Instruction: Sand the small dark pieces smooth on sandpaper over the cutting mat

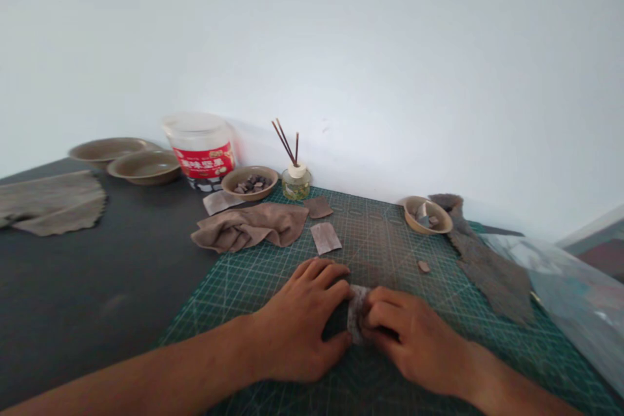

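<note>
The left hand (pixel 297 318) spreads its fingers over a dark block (pixel 336 320), while the right hand (pixel 414 338) presses its fingers together against a frayed grey-brown strip (pixel 357 313) between them. Ahead of the fingers, a loose swatch (pixel 325 238) lies on the green cutting mat (pixel 385 240), and a bowl (pixel 249 172) beyond holds small dark pieces.

Bare, lean left forearm (pixel 146 364) at 7 o'clock and right forearm (pixel 507 390) at 5 o'clock, ending in a long-fingered left hand (pixel 292 325) and right hand (pixel 414 344)

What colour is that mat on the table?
The cutting mat is dark green with pale grid lines; head view.
</note>
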`<state>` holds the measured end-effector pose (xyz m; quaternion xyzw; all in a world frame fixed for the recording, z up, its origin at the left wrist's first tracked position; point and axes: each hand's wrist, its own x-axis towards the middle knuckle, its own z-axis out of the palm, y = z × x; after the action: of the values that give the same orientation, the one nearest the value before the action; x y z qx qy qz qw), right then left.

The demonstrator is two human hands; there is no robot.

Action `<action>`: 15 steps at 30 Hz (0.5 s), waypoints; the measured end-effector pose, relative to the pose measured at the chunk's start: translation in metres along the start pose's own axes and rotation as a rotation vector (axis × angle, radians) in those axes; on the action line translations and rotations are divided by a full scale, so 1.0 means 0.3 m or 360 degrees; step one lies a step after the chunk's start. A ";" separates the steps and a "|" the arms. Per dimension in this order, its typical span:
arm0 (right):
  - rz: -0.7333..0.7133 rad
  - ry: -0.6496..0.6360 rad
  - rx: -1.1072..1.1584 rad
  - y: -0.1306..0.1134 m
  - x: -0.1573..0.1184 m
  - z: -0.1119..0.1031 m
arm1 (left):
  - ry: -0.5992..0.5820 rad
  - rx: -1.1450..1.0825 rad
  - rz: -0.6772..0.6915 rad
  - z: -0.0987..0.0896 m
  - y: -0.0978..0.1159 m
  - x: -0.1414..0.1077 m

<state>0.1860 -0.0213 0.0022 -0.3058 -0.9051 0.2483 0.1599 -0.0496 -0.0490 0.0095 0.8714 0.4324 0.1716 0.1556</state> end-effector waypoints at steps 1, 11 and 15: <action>0.0019 0.0048 -0.0039 0.002 0.002 -0.001 | 0.0000 0.0008 -0.0005 0.001 0.000 0.000; -0.0006 -0.0047 -0.0033 -0.003 -0.012 -0.017 | -0.0029 -0.0001 -0.0023 -0.004 -0.004 -0.003; 0.0132 0.0115 -0.0025 0.036 0.006 -0.029 | -0.0036 0.0008 -0.0030 -0.009 -0.003 -0.004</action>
<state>0.1938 -0.0097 0.0036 -0.3531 -0.8872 0.2365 0.1797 -0.0519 -0.0490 0.0113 0.8696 0.4391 0.1592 0.1599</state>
